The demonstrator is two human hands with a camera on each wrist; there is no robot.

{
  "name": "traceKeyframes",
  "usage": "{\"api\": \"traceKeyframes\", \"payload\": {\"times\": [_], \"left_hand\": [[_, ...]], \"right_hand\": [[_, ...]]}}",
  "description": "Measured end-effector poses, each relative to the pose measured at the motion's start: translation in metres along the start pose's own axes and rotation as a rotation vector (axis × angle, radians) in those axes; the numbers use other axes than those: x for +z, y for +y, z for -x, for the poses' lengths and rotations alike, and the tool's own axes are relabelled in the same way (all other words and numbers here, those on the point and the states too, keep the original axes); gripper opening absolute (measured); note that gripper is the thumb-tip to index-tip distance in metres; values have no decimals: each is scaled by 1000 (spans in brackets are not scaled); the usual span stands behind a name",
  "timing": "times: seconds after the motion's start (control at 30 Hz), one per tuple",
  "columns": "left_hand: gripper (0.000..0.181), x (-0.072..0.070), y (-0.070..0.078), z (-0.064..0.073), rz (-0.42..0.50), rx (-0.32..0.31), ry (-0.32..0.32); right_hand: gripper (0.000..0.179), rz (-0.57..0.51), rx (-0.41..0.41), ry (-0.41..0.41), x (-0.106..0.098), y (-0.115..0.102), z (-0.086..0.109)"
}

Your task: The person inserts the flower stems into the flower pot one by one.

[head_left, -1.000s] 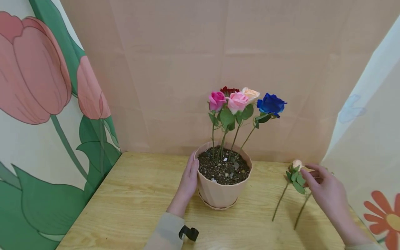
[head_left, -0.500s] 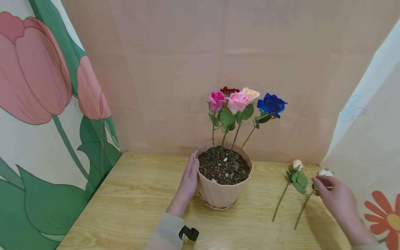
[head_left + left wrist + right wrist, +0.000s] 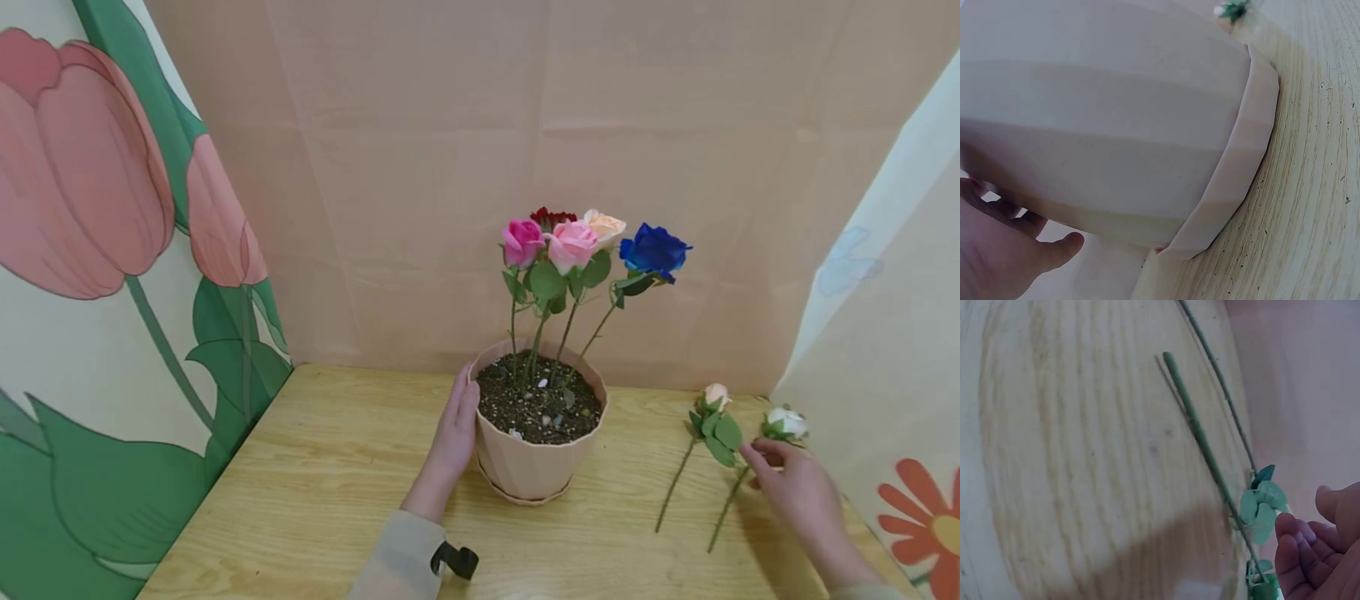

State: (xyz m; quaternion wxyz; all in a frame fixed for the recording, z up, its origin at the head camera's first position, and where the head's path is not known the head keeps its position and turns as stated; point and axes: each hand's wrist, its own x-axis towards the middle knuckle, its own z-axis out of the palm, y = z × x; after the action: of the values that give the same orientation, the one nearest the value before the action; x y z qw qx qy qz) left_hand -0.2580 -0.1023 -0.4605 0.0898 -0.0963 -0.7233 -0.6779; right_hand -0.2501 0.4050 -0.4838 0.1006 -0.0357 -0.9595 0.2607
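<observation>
My left hand (image 3: 456,425) rests with fairly straight fingers against the left side of a pale pink flowerpot (image 3: 525,467), as the left wrist view also shows. Dark soil (image 3: 536,412) fills the pot. In it stand a magenta rose (image 3: 521,242), a pink rose (image 3: 573,245), a red flower (image 3: 552,218), a peach rose (image 3: 604,225) and a blue rose (image 3: 655,252). My right hand (image 3: 798,483) hovers by the stem of a white rose (image 3: 785,422) lying on the table. In the right wrist view, its loosely bent fingers (image 3: 1300,550) and thumb stand apart, beside the stem (image 3: 1200,440).
Left of the white rose lies a pale pink rose (image 3: 716,395) with green leaves. The pot stands on a matching saucer (image 3: 528,500) on a wooden table (image 3: 330,467). A plain pinkish cloth (image 3: 420,183) hangs behind, and flower-printed panels (image 3: 97,183) flank both sides.
My right hand has moved from beside the pale pink rose, across the white rose's head, down to its stem, leaving the white bloom visible. The left hand stays on the pot.
</observation>
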Motion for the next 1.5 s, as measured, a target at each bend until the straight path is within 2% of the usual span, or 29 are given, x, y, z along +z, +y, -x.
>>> {"api": "traceKeyframes", "payload": {"times": [0.2,0.37,0.6,1.17,1.5], "left_hand": [[63,0,1,1,-3,-14,2],[62,0,2,1,-5,-18,4],[63,0,2,2,-21,-40,16],[62,0,-1,1,-17,-18,25],[61,-1,1,1,-30,-4,11]], "right_hand": [[71,-7,47,-77,5,6,-2],[71,7,84,-91,10,11,-4],[74,38,92,-112,16,20,-6],[74,51,97,-127,24,26,-8],[60,49,86,-93,24,25,-6]]}}
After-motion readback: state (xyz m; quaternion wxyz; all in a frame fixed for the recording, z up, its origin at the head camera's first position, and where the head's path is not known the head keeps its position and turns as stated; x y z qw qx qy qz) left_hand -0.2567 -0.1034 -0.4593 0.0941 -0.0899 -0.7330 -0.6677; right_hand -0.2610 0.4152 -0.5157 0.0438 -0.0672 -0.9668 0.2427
